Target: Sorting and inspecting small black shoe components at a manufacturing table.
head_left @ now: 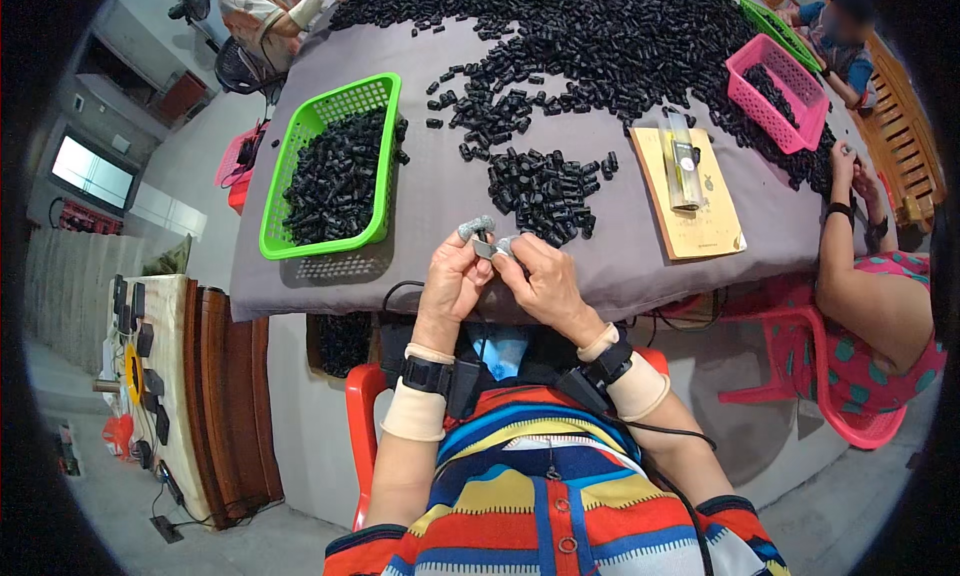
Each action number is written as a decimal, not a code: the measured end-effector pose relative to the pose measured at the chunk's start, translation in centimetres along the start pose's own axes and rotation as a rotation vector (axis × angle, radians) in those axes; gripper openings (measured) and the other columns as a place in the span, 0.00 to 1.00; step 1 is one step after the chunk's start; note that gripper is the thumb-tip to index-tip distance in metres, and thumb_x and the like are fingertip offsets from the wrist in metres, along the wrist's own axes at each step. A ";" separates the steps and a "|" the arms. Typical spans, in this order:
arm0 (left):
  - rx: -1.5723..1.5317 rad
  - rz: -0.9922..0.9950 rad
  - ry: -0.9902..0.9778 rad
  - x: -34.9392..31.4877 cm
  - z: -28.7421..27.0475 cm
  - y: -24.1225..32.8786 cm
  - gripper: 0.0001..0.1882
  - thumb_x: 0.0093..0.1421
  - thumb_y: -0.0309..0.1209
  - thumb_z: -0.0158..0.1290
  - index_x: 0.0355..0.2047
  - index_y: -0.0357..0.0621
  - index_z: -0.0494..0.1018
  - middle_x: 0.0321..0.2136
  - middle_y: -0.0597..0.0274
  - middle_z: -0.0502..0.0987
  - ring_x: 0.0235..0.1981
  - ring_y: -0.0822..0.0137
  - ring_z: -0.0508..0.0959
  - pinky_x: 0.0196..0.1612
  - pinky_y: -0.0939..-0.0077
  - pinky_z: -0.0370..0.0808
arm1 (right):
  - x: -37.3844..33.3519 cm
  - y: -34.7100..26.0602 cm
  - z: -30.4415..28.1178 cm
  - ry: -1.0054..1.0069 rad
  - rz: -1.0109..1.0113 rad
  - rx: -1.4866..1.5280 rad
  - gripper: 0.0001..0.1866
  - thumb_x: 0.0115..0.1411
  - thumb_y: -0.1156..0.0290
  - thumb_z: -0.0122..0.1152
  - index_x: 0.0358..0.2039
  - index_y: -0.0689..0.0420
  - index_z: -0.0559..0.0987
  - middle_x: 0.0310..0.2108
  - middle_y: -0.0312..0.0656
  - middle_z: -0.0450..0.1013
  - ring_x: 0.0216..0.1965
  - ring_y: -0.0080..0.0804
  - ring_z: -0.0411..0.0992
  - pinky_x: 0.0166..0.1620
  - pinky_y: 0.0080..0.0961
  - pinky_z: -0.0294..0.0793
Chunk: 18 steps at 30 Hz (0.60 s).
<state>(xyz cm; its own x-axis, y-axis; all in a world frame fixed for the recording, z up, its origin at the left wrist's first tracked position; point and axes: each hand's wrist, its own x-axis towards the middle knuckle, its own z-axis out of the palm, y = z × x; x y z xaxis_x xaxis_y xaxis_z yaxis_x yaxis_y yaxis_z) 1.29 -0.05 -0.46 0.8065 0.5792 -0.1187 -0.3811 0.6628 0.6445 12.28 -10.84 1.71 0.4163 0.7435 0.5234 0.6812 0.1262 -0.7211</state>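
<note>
Close together at the near edge of the table, my left hand (452, 284) and my right hand (545, 284) meet fingertip to fingertip. Grey coverings wrap some of the fingertips on both. A small flat greyish piece (482, 248) is pinched in the fingers of my left hand. My right hand is closed in a pinch beside it; the fingers hide what is in it, if anything. Just beyond my fingers lies a small heap of short black cylindrical parts (543, 191). To the left, a green basket (388, 166) is filled with similar black parts.
A large spread of black parts (600, 46) covers the far tabletop (330, 291). On the right lie a yellowish book (690, 231) with a clear tube-like case (683, 171) on it, and a pink basket (812, 106). Other people sit at the right and far sides.
</note>
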 end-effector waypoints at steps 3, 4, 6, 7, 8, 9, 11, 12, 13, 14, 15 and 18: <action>-0.010 -0.005 0.010 0.1 0.1 -0.2 0.12 0.59 0.25 0.47 0.43 0.37 0.68 0.30 0.63 0.73 0.20 0.79 0.69 0.21 0.89 0.67 | 0.0 0.0 0.0 0.017 0.006 0.005 0.08 0.52 0.70 0.57 0.21 0.59 0.70 0.19 0.44 0.66 0.21 0.44 0.68 0.22 0.34 0.65; -0.032 -0.003 -0.002 0.1 0.2 -0.1 0.12 0.59 0.25 0.47 0.44 0.37 0.67 0.29 0.62 0.73 0.20 0.78 0.69 0.21 0.89 0.66 | 0.1 -0.1 0.1 0.032 0.010 0.013 0.08 0.53 0.70 0.57 0.21 0.59 0.70 0.20 0.44 0.66 0.21 0.44 0.68 0.22 0.34 0.65; -0.033 0.001 -0.014 -0.2 0.4 0.0 0.12 0.59 0.25 0.47 0.44 0.37 0.68 0.29 0.62 0.73 0.20 0.78 0.69 0.21 0.89 0.66 | 0.1 -0.3 0.1 0.053 0.027 0.035 0.09 0.53 0.70 0.56 0.21 0.59 0.70 0.20 0.44 0.66 0.21 0.45 0.68 0.22 0.34 0.65; -0.032 0.002 -0.021 -0.2 0.6 0.0 0.12 0.59 0.25 0.47 0.44 0.37 0.68 0.29 0.62 0.72 0.20 0.77 0.69 0.21 0.89 0.66 | 0.1 -0.2 0.1 0.073 0.048 0.060 0.09 0.54 0.69 0.55 0.22 0.60 0.70 0.20 0.45 0.67 0.21 0.45 0.68 0.22 0.34 0.64; -0.030 0.006 -0.025 -0.3 0.8 0.2 0.12 0.59 0.25 0.47 0.44 0.37 0.68 0.29 0.62 0.72 0.20 0.77 0.69 0.21 0.89 0.66 | 0.2 -0.1 0.1 0.076 0.042 0.059 0.09 0.54 0.69 0.55 0.22 0.60 0.70 0.20 0.45 0.67 0.21 0.45 0.68 0.22 0.34 0.64; 0.062 0.026 0.036 -0.6 0.9 0.6 0.12 0.59 0.24 0.48 0.44 0.38 0.68 0.28 0.63 0.72 0.20 0.77 0.69 0.20 0.89 0.66 | 0.2 0.1 -0.1 0.075 0.105 0.125 0.10 0.55 0.69 0.55 0.22 0.61 0.70 0.20 0.46 0.66 0.21 0.45 0.67 0.23 0.33 0.64; 0.272 0.103 0.154 -0.9 2.1 2.3 0.12 0.58 0.24 0.48 0.43 0.40 0.70 0.25 0.65 0.71 0.18 0.76 0.69 0.17 0.88 0.65 | 0.2 0.1 -0.5 0.073 0.230 0.284 0.11 0.57 0.69 0.53 0.23 0.63 0.68 0.19 0.47 0.65 0.18 0.40 0.63 0.24 0.30 0.62; 0.377 0.168 0.192 -1.0 2.9 4.0 0.11 0.58 0.23 0.49 0.42 0.40 0.70 0.23 0.66 0.71 0.17 0.76 0.69 0.15 0.88 0.65 | 0.3 0.3 -0.6 0.075 0.229 0.281 0.11 0.57 0.69 0.53 0.23 0.63 0.68 0.19 0.47 0.65 0.18 0.40 0.63 0.24 0.30 0.62; 0.467 0.273 0.215 -1.0 3.3 5.9 0.11 0.57 0.23 0.50 0.41 0.41 0.71 0.23 0.67 0.71 0.16 0.77 0.70 0.15 0.88 0.65 | 0.2 0.5 -0.7 0.082 0.254 0.305 0.11 0.57 0.69 0.53 0.23 0.63 0.68 0.19 0.47 0.65 0.18 0.38 0.62 0.24 0.29 0.62; 0.560 0.343 0.270 -0.9 4.5 8.0 0.11 0.57 0.23 0.50 0.42 0.41 0.71 0.22 0.68 0.71 0.16 0.78 0.70 0.15 0.89 0.65 | 0.1 0.8 -0.7 0.092 0.284 0.327 0.11 0.57 0.69 0.53 0.23 0.64 0.68 0.18 0.46 0.65 0.18 0.36 0.61 0.24 0.28 0.62; 0.623 0.457 0.264 -0.5 3.8 10.1 0.12 0.57 0.23 0.50 0.42 0.40 0.71 0.21 0.68 0.71 0.15 0.78 0.69 0.15 0.89 0.65 | 0.2 0.8 -0.6 0.108 0.274 0.329 0.12 0.58 0.69 0.53 0.23 0.64 0.68 0.17 0.46 0.64 0.17 0.33 0.59 0.23 0.27 0.61; 0.979 0.600 0.541 0.5 4.6 14.4 0.14 0.56 0.24 0.50 0.43 0.35 0.69 0.22 0.66 0.71 0.16 0.78 0.71 0.14 0.89 0.63 | 0.3 1.4 -0.5 0.131 0.305 0.381 0.12 0.58 0.68 0.52 0.23 0.64 0.68 0.16 0.43 0.65 0.18 0.27 0.59 0.23 0.26 0.61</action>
<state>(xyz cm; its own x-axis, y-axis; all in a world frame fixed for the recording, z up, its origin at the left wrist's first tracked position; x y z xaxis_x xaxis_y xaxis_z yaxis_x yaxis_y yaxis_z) -1.72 7.62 12.21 0.2481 0.9382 0.2413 0.0576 -0.2629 0.9631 13.61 -10.76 1.07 0.6509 0.6981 0.2981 0.2590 0.1650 -0.9517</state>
